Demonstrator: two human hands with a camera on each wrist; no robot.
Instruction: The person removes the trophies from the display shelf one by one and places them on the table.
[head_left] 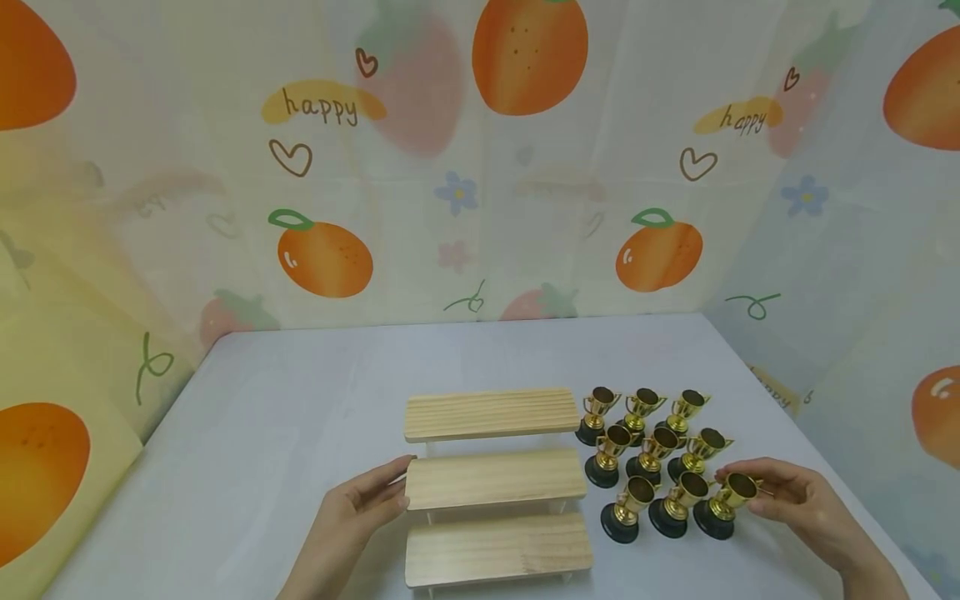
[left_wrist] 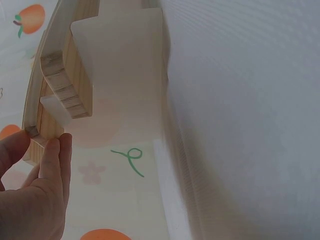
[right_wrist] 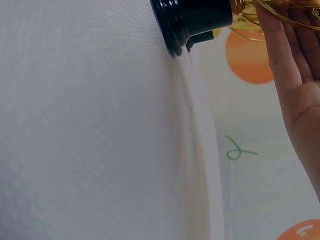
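A three-tier display stand has pale wooden shelves, the middle one among them, on clear supports. My left hand pinches the left end of the middle shelf, thumb on one side and fingers on the other, as the left wrist view shows at the shelf end. To the right of the stand, several small gold trophies with black bases stand in three rows. My right hand holds the cup of the front right trophy, thumb and fingers about its handle side. Its black base appears in the right wrist view.
Everything stands on a white-covered table. A fruit-print curtain hangs behind it and along both sides. The trophies stand close together, with the back left one right beside the top shelf. The bottom shelf is nearest me.
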